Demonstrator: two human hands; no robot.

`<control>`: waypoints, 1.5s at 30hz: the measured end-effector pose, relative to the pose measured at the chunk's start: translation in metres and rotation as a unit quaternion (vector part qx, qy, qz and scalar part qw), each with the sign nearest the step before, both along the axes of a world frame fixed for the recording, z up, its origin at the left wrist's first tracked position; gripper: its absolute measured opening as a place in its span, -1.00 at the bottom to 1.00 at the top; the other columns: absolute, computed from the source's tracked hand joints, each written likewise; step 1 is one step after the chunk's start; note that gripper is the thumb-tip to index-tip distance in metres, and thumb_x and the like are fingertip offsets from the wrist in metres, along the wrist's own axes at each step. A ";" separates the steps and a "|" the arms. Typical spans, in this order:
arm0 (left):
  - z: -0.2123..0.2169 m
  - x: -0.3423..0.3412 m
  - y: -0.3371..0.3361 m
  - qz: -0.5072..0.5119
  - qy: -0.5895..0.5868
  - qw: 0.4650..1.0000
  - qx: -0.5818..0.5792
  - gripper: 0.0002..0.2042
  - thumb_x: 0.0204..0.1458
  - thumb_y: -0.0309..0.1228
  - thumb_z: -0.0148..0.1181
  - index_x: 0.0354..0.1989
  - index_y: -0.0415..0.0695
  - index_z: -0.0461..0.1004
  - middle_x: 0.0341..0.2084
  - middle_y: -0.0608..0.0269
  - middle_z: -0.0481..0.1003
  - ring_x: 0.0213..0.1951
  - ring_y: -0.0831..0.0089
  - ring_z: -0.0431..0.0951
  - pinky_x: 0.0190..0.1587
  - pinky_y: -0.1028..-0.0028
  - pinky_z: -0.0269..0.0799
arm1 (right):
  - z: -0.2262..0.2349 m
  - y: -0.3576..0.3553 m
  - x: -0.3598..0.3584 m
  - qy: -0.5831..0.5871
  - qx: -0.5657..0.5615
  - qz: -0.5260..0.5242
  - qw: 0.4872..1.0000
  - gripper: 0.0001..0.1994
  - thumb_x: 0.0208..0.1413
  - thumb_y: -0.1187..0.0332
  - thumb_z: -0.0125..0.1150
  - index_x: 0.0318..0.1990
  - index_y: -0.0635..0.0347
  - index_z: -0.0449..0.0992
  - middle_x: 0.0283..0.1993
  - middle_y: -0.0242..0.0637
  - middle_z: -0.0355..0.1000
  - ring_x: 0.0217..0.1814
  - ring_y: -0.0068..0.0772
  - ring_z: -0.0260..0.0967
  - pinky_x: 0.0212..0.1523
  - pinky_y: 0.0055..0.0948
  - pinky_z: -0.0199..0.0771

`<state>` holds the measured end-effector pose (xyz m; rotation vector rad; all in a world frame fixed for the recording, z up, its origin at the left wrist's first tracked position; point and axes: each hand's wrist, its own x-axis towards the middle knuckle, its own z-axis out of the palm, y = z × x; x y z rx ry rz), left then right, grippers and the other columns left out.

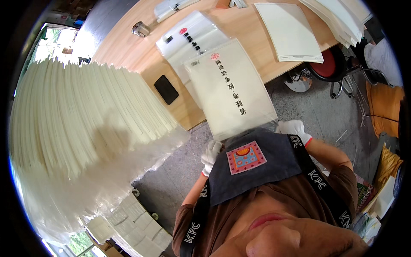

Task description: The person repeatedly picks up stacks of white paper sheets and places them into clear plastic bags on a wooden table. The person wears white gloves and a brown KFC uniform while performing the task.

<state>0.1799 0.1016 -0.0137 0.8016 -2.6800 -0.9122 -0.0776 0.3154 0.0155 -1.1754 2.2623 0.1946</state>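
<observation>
A clear plastic bag (267, 126) with a stack of cream paper (233, 92) inside lies over the table's near edge, its loose end close to my dark apron. The top sheet bears a red round mark and a column of black characters. My left hand (211, 156), in a white glove, is closed at the bag's near left corner. At the near right corner my right hand (294, 128), gloved in white with a red cuff, pinches the film; its fingertips are partly hidden. Under this bag lies a second bagged paper pack (192, 32), farther back on the table.
A black phone (166, 89) and a metal cup-like object (140, 29) sit on the wooden table (122, 47). A tall paper stack (81, 115) fringed with plastic film stands at left. Loose sheets (291, 32) lie at far right, beside a red-seated stool (323, 64).
</observation>
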 end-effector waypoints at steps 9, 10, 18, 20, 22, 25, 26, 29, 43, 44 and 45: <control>-0.035 -0.050 -0.037 0.020 0.059 0.983 -0.174 -0.85 -0.15 -0.59 0.06 -0.37 -0.12 0.32 -0.46 0.10 0.35 -0.53 0.16 0.45 -0.52 0.28 0.38 | -0.008 -0.057 -0.051 0.152 -0.232 0.010 0.961 -0.75 -0.01 0.26 -0.05 -0.60 0.13 0.49 -0.64 -0.11 0.42 -0.65 -0.08 0.39 -0.65 -0.16 0.37; -0.036 -0.034 -0.032 0.025 0.071 0.992 -0.105 -0.82 -0.14 -0.58 0.05 -0.32 -0.12 0.32 -0.44 0.14 0.35 -0.51 0.25 0.46 -0.48 0.33 0.40 | -0.009 -0.045 -0.043 0.074 -0.167 0.010 0.983 -0.71 0.01 0.25 -0.08 -0.54 0.18 0.53 -0.56 -0.06 0.46 -0.55 -0.02 0.44 -0.51 -0.08 0.43; -0.124 0.005 -0.072 0.268 0.021 0.847 0.459 -0.81 0.01 -0.49 -0.08 -0.24 -0.22 0.43 -0.53 0.41 0.36 -0.50 0.62 0.32 -0.41 0.56 0.30 | -0.076 -0.044 -0.074 -0.320 -0.301 -0.338 0.832 -0.65 0.17 0.10 -0.09 -0.12 0.15 0.45 -0.30 -0.25 0.48 -0.32 -0.27 0.43 -0.23 -0.35 0.42; -0.090 -0.016 -0.073 0.176 0.020 0.919 0.352 -0.73 0.10 -0.30 -0.03 -0.15 -0.21 0.45 -0.39 0.23 0.47 -0.33 0.47 0.43 -0.25 0.49 0.34 | -0.074 -0.064 -0.061 -0.439 -0.334 -0.358 0.754 -0.66 0.21 0.14 -0.07 0.00 0.17 0.36 -0.21 -0.30 0.44 -0.28 -0.40 0.39 -0.24 -0.42 0.40; 0.019 -0.051 -0.071 0.104 -0.003 0.953 0.284 -0.72 0.16 -0.21 0.00 -0.20 -0.19 0.47 -0.33 0.11 0.54 -0.30 0.32 0.53 -0.25 0.41 0.37 | -0.090 -0.070 -0.052 -0.555 -0.301 -0.349 0.693 -0.62 0.23 0.19 -0.07 0.10 0.23 0.28 -0.14 -0.25 0.39 -0.15 -0.48 0.34 -0.17 -0.44 0.38; 0.154 -0.094 -0.063 -0.003 0.131 0.989 0.068 -0.77 0.13 -0.23 0.04 -0.35 -0.16 0.43 -0.52 0.07 0.44 -0.49 0.22 0.47 -0.41 0.36 0.31 | -0.074 -0.107 -0.010 -0.707 -0.390 -0.313 0.500 -0.58 0.23 0.22 -0.05 0.17 0.24 0.22 0.09 -0.18 0.33 0.14 -0.39 0.27 0.07 -0.33 0.34; 0.187 -0.094 -0.062 -0.041 0.125 0.991 -0.003 -0.78 0.12 -0.25 0.04 -0.37 -0.15 0.43 -0.53 0.04 0.40 -0.51 0.19 0.45 -0.44 0.35 0.29 | -0.051 -0.124 0.000 -0.745 -0.374 -0.300 0.463 -0.55 0.23 0.20 -0.04 0.19 0.25 0.20 0.14 -0.17 0.29 0.17 -0.37 0.26 0.10 -0.33 0.32; 0.292 -0.081 -0.048 -0.108 0.104 0.973 -0.174 -0.85 0.05 -0.32 0.11 -0.36 -0.14 0.44 -0.56 0.01 0.32 -0.51 0.07 0.40 -0.49 0.33 0.26 | 0.014 -0.173 0.005 -0.772 -0.397 -0.216 0.447 -0.50 0.22 0.10 -0.02 0.17 0.28 0.22 0.12 -0.15 0.30 0.13 -0.36 0.28 0.08 -0.35 0.31; 0.586 0.114 -0.141 0.369 0.397 0.772 -0.331 -0.61 0.21 -0.16 -0.09 0.00 -0.20 0.45 -0.26 0.18 0.51 -0.20 0.48 0.51 -0.01 0.54 0.33 | 0.465 -0.440 0.052 -0.642 -0.522 0.224 0.514 -0.70 0.12 0.13 0.15 -0.55 0.08 0.41 -0.69 -0.43 0.25 -0.75 -0.53 0.12 -0.75 -0.51 0.04; 0.592 0.141 -0.151 0.374 0.370 0.777 -0.345 -0.63 0.18 -0.18 -0.06 -0.04 -0.21 0.45 -0.24 0.19 0.53 -0.26 0.49 0.53 -0.07 0.56 0.34 | 0.471 -0.450 0.069 -0.628 -0.513 0.239 0.534 -0.70 0.14 0.13 0.12 -0.52 0.11 0.43 -0.68 -0.42 0.27 -0.74 -0.53 0.14 -0.75 -0.50 0.07; 0.591 0.169 -0.168 0.373 0.347 0.785 -0.352 -0.65 0.16 -0.20 -0.04 -0.08 -0.21 0.46 -0.21 0.21 0.54 -0.32 0.50 0.55 -0.13 0.57 0.35 | 0.474 -0.455 0.078 -0.608 -0.508 0.250 0.557 -0.70 0.15 0.12 0.08 -0.49 0.13 0.45 -0.66 -0.41 0.29 -0.73 -0.53 0.16 -0.74 -0.50 0.09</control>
